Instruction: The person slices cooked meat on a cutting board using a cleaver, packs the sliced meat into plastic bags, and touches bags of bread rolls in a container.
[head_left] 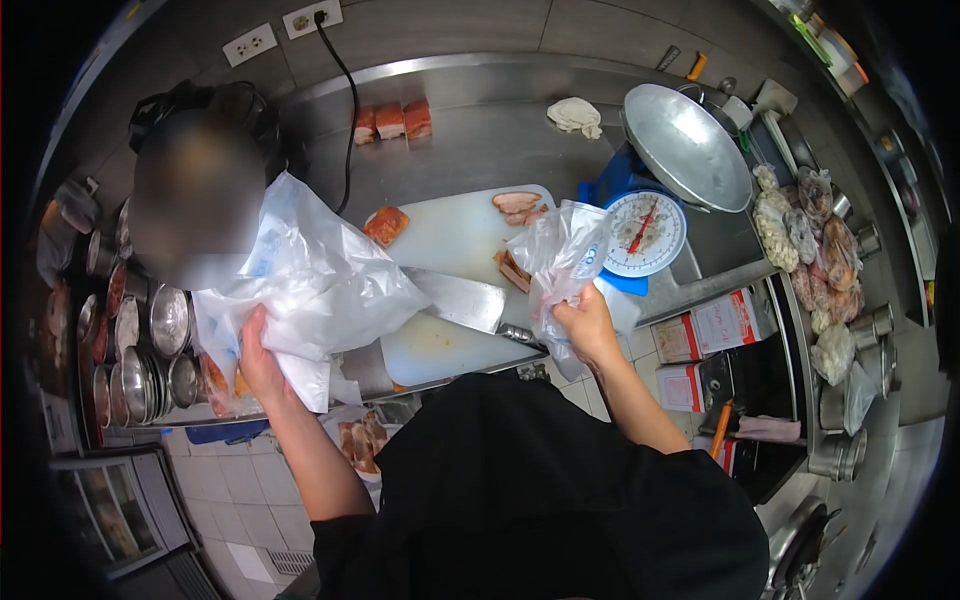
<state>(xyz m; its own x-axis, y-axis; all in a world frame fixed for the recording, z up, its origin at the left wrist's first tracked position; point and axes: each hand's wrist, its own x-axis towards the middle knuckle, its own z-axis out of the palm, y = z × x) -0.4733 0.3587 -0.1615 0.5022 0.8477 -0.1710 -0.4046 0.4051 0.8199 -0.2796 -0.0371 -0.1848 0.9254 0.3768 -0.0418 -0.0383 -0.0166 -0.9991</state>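
My left hand grips the near side of a large, puffed-up white plastic bag, with some of its fingers hidden by the film. My right hand is closed around a crumpled clear plastic bag with blue print. Between the two bags a cleaver lies across the white cutting board, its handle pointing at my right hand. On the board are sliced meat at the far right, another cut piece partly behind the clear bag, and a reddish roasted chunk at the left.
A blue dial scale with a metal pan stands right of the board. Meat blocks and a crumpled cloth lie farther back. A black cable hangs onto the counter. Stacked metal bowls are left; bagged food is right.
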